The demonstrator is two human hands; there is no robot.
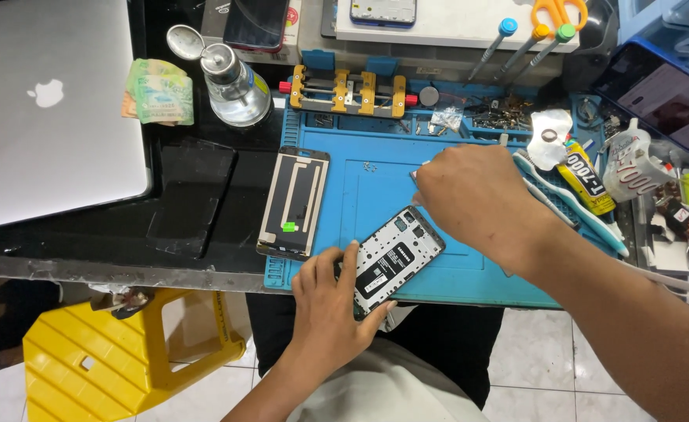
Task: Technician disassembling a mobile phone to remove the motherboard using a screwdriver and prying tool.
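Note:
An opened phone body (398, 256) with its back removed lies tilted at the front edge of a blue work mat (376, 180). My left hand (330, 312) grips the phone's lower end from below. My right hand (477, 199) hovers over the phone's top end, fingers closed on a thin metal tool whose tip shows at the knuckles. A detached screen panel (294, 203) lies face down on the mat's left edge.
A closed silver laptop (51, 101) sits at the left. A clear liquid bottle (235, 86), folded banknotes (159, 92), a clamp jig (348, 90), glue tubes (587, 176), screwdrivers (493, 43) and another phone (661, 94) crowd the back and right. A yellow stool (126, 352) stands below.

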